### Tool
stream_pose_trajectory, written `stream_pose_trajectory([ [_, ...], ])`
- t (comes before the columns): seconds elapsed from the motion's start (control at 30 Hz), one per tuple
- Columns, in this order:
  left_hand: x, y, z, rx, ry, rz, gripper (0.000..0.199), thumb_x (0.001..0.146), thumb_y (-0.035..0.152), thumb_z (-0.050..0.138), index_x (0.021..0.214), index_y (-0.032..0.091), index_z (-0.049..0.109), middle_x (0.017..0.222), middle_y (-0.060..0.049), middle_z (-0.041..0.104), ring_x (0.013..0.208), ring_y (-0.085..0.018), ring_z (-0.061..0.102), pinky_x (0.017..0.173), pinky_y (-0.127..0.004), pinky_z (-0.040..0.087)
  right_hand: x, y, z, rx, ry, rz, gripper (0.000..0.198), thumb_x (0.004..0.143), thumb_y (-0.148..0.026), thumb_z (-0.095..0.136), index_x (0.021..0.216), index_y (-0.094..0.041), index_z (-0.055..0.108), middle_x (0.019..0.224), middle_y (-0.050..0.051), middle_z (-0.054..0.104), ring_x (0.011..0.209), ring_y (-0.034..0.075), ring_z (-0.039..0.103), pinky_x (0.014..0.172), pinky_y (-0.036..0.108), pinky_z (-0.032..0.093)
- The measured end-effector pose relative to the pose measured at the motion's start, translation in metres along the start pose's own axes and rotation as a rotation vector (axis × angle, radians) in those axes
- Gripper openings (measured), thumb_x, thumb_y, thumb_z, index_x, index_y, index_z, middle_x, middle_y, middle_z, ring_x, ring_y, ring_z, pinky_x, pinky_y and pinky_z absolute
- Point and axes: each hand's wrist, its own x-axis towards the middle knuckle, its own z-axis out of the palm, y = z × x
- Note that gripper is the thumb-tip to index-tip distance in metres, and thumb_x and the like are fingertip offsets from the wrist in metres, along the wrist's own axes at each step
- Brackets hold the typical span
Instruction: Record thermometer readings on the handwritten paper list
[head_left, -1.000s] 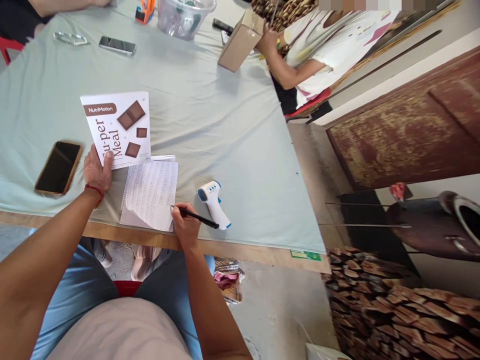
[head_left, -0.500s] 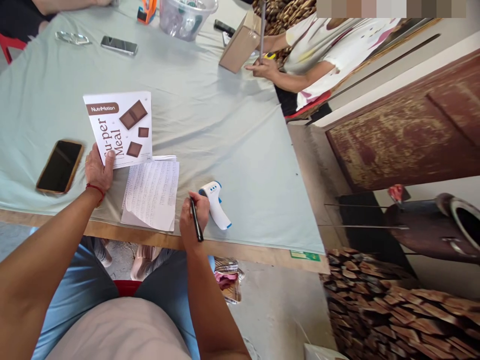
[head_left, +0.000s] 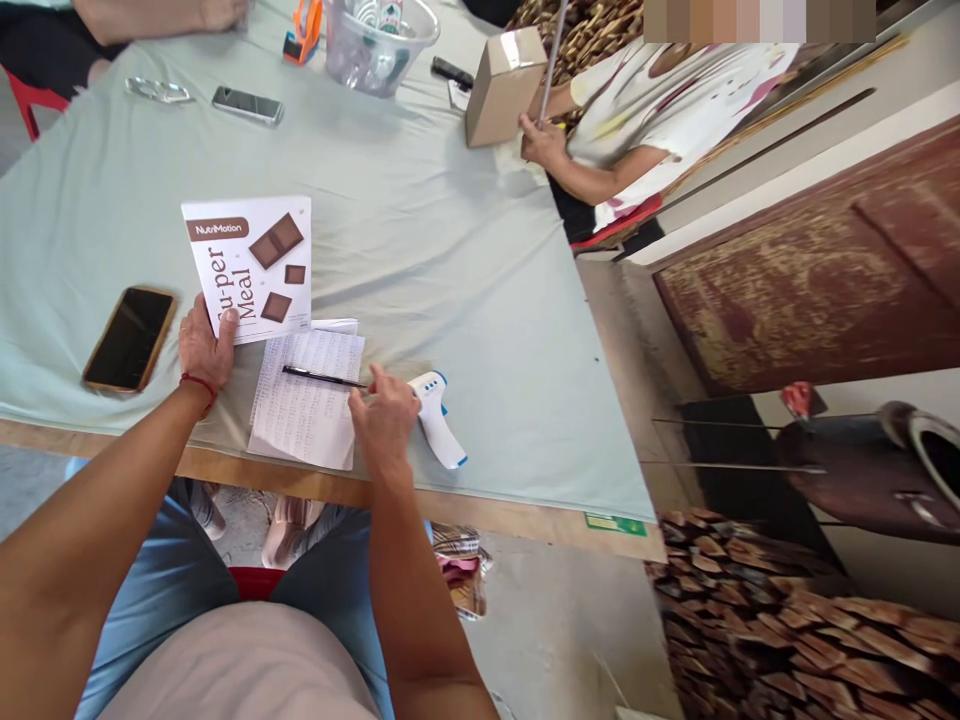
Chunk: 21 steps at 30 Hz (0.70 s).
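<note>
My left hand [head_left: 208,343] grips the lower left corner of a white box [head_left: 255,270] printed "NutriMotion" and "Meal" with brown chocolate pieces, thumb on its front. Below it lies a notebook [head_left: 304,425] with handwritten lines on its pages, partly covered by the box. A black pen [head_left: 319,376] points left across the notebook. My right hand [head_left: 384,415] has the pen's right end between thumb and index finger. Just right of that hand lies a white and blue infrared thermometer [head_left: 441,420].
A phone [head_left: 129,340] lies left of my left hand. Farther back are another phone [head_left: 247,105], glasses [head_left: 159,90], a tape dispenser [head_left: 302,32] and a plastic basket [head_left: 379,55]. At the right, another person's hands [head_left: 546,142] hold a cardboard box [head_left: 504,95]. Firewood [head_left: 787,620] is stacked beyond the table.
My right hand has turned the pen from pointing toward me to pointing left over the notebook. My left hand keeps the white box. The other person's cardboard box has been tipped more upright.
</note>
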Motion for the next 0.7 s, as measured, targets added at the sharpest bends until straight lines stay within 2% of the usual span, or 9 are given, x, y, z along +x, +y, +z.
stream_pose_trajectory([
  [0.1,0.000,-0.002,0.001,0.001,0.003,0.003,0.070,0.092,0.071,0.025,0.127,0.018,0.052,0.116,-0.018,0.062,0.113,-0.036,0.056,0.101,-0.053,0.041,-0.006,0.024,-0.013,-0.025,0.129,0.107,0.048,0.082,-0.030,0.057,0.128,-0.017,0.060,0.116,0.015,0.059,0.111,0.032,0.050,0.093,0.045,0.039],
  [0.17,0.000,-0.003,0.002,-0.007,0.007,0.005,0.068,0.093,0.071,0.026,0.127,0.019,0.052,0.116,-0.017,0.063,0.114,-0.036,0.055,0.101,-0.053,0.040,-0.009,0.046,-0.023,-0.082,0.145,0.237,0.054,0.078,-0.033,0.062,0.130,-0.018,0.059,0.126,0.018,0.053,0.118,0.036,0.046,0.094,0.049,0.040],
  [0.3,0.001,-0.004,0.002,-0.015,0.015,0.012,0.064,0.093,0.069,0.027,0.125,0.020,0.053,0.115,-0.017,0.063,0.113,-0.035,0.055,0.100,-0.053,0.041,-0.007,0.076,-0.039,-0.097,-0.116,0.405,0.052,0.077,-0.035,0.061,0.126,-0.018,0.061,0.111,0.016,0.060,0.104,0.033,0.054,0.085,0.043,0.044],
  [0.37,0.001,-0.004,0.002,-0.011,0.015,0.017,0.065,0.093,0.069,0.027,0.125,0.019,0.053,0.114,-0.017,0.063,0.112,-0.035,0.056,0.099,-0.053,0.041,-0.006,0.075,-0.042,0.017,-0.150,0.419,0.047,0.077,-0.035,0.058,0.121,-0.018,0.064,0.104,0.013,0.064,0.097,0.030,0.057,0.080,0.039,0.045],
  [0.43,0.002,-0.004,0.001,-0.007,0.015,0.017,0.066,0.093,0.069,0.026,0.125,0.019,0.054,0.113,-0.017,0.063,0.112,-0.036,0.056,0.099,-0.053,0.041,-0.007,0.059,-0.040,0.245,-0.083,0.409,0.043,0.075,-0.038,0.057,0.113,-0.018,0.065,0.097,0.009,0.065,0.089,0.026,0.058,0.075,0.035,0.046],
  [0.5,0.002,-0.005,0.001,-0.003,0.017,0.008,0.067,0.093,0.070,0.026,0.126,0.018,0.054,0.112,-0.017,0.063,0.111,-0.036,0.056,0.098,-0.053,0.041,-0.011,0.031,-0.035,0.548,-0.034,0.369,0.038,0.073,-0.045,0.059,0.099,-0.018,0.065,0.084,0.004,0.064,0.076,0.021,0.055,0.067,0.031,0.045],
  [0.57,0.002,-0.006,0.001,-0.001,0.018,0.002,0.068,0.092,0.070,0.026,0.127,0.018,0.053,0.111,-0.017,0.063,0.111,-0.036,0.056,0.098,-0.053,0.042,-0.017,-0.004,-0.026,0.815,-0.099,0.347,0.034,0.070,-0.052,0.062,0.080,-0.019,0.061,0.067,-0.001,0.055,0.061,0.015,0.048,0.057,0.028,0.041],
  [0.63,0.002,-0.006,0.000,-0.003,0.016,0.012,0.067,0.093,0.069,0.026,0.127,0.018,0.053,0.110,-0.017,0.063,0.111,-0.035,0.057,0.097,-0.052,0.042,-0.019,-0.041,-0.016,1.021,-0.180,0.324,0.033,0.069,-0.053,0.063,0.072,-0.021,0.056,0.061,-0.004,0.048,0.056,0.013,0.042,0.052,0.026,0.037],
  [0.7,0.002,-0.006,0.000,0.004,0.015,0.025,0.066,0.093,0.067,0.025,0.126,0.018,0.054,0.110,-0.017,0.064,0.110,-0.035,0.057,0.097,-0.052,0.042,-0.018,-0.072,-0.005,1.149,-0.195,0.258,0.032,0.070,-0.051,0.064,0.069,-0.021,0.054,0.060,-0.005,0.047,0.056,0.012,0.040,0.053,0.025,0.037],
])
